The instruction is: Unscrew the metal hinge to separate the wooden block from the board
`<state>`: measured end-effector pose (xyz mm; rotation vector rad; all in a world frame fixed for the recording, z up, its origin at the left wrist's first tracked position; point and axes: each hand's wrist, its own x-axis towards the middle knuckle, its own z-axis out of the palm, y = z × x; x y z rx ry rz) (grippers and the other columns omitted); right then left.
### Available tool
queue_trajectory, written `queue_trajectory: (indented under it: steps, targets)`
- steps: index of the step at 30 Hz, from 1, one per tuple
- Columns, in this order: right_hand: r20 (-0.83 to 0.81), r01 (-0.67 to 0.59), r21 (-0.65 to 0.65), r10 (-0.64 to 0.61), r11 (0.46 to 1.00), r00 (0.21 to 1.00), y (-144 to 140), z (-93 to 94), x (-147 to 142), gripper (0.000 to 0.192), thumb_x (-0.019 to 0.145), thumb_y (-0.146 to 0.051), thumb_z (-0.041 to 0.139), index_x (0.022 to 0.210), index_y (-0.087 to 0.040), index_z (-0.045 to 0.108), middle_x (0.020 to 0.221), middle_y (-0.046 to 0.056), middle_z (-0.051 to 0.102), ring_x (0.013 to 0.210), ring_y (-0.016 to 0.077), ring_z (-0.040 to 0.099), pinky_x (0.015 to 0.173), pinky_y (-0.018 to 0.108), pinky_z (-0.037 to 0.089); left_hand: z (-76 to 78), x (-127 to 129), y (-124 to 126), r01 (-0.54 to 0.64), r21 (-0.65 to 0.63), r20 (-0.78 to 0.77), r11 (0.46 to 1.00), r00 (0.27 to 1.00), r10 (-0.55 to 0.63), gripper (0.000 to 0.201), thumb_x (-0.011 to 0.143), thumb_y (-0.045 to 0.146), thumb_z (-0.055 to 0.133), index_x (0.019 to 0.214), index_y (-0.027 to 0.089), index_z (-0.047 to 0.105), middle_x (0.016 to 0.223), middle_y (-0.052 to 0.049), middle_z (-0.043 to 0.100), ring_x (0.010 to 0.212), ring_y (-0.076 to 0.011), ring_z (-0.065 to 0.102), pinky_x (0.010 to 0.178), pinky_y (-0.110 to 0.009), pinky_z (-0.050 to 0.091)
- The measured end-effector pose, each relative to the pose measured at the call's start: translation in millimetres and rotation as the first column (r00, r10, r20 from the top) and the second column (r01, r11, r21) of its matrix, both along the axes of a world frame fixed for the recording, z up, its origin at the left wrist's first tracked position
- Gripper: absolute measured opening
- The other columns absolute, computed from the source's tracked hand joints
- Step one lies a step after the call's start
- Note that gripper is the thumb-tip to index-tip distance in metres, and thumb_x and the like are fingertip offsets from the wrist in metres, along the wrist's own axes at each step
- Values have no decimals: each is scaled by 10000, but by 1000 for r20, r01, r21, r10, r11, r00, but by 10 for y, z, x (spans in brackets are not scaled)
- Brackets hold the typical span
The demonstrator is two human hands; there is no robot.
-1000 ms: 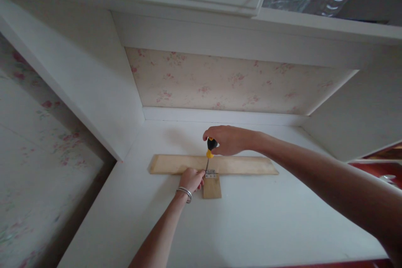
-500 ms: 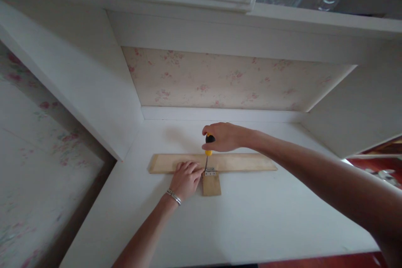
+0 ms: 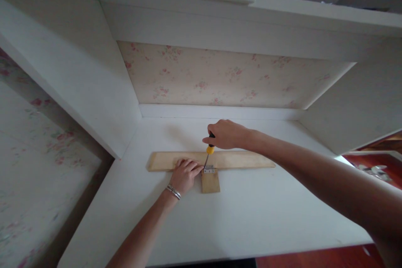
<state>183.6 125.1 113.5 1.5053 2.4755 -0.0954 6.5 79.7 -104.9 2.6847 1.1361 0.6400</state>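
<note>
On the white desk (image 3: 251, 217), our right hand (image 3: 226, 135) grips the screwdriver (image 3: 210, 150) on the hinge (image 3: 209, 170); left hand (image 3: 186, 174), fingers together, should press the plank (image 3: 245, 160) firm.

**Left hand flattens onto the plank; screwdriver leans**

The left hand (image 3: 184, 174), a second ago bunched in a fist just left of the hinge (image 3: 209, 170), now lies spread with its fingers on the long plank (image 3: 238, 159). The right hand (image 3: 226, 134) closes further over the screwdriver (image 3: 209, 150), hiding more of the black handle, and the shaft tilts slightly more to the left.
</note>
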Motion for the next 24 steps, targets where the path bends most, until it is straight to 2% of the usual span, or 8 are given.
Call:
queue_trajectory:
  steps: [3, 6, 12, 16, 18, 21, 24]
  targets:
    - [-44, -92, -43, 90, 995, 995, -24, 0, 9, 290, 799, -352, 464, 971, -198, 639, 903, 98, 681, 770, 219, 612, 605, 289, 374, -7, 9, -8, -8, -4, 12, 1000, 1000, 8, 320, 878, 151, 468, 1130, 277, 619, 1142, -42, 621, 1076, -205, 480, 909, -398, 319]
    - [-123, -150, -39, 144, 988, 982, -69, 18, 53, 269, 750, -274, 504, 992, -236, 616, 980, 56, 670, 800, 193, 596, 610, 266, 367, 1, 16, -26, -20, 0, 21, 1000, 1000, 20, 324, 870, 141, 477, 1128, 275, 620, 1145, -40, 620, 1082, -201, 479, 911, -394, 324]
    - [-237, -193, -33, 179, 981, 955, -95, -9, 144, 190, 744, -251, 528, 911, -239, 619, 942, 21, 668, 787, 164, 580, 613, 246, 357, 22, 46, -73, -58, 19, 49, 998, 997, 57, 336, 844, 115, 501, 1117, 267, 628, 1123, -51, 624, 1065, -196, 495, 912, -394, 343]
    - [-263, -135, -76, 110, 988, 958, -7, -16, 120, 241, 698, -233, 575, 933, -240, 628, 888, 16, 673, 750, 163, 577, 592, 239, 362, 27, 67, -104, -78, 8, 92, 997, 993, 77, 355, 817, 86, 521, 1103, 263, 632, 1112, -45, 626, 1050, -205, 506, 923, -397, 358]
    - [-282, -149, -73, 123, 986, 952, 36, 19, 87, 257, 679, -192, 573, 926, -233, 631, 868, 18, 673, 728, 158, 573, 579, 237, 363, 31, 73, -134, -103, -13, 148, 995, 984, 103, 337, 817, 86, 515, 1079, 256, 642, 1098, -46, 628, 1043, -209, 515, 933, -394, 367]
    - [-328, -253, -75, 216, 964, 920, 58, 127, 47, 257, 658, -116, 548, 873, -221, 641, 849, 15, 671, 716, 143, 570, 585, 228, 371, 50, 77, -204, -188, -130, 317, 974, 923, 220, 251, 862, 137, 461, 991, 214, 662, 1025, -59, 643, 981, -187, 556, 904, -350, 414]
    - [-378, -246, -46, 211, 968, 902, -8, 251, 54, 242, 663, -130, 576, 873, -223, 653, 869, 10, 674, 753, 146, 578, 620, 228, 385, 70, 92, -285, -265, -352, 404, 898, 822, 401, 237, 891, 223, 427, 930, 179, 656, 942, -69, 664, 849, -161, 606, 793, -296, 471]
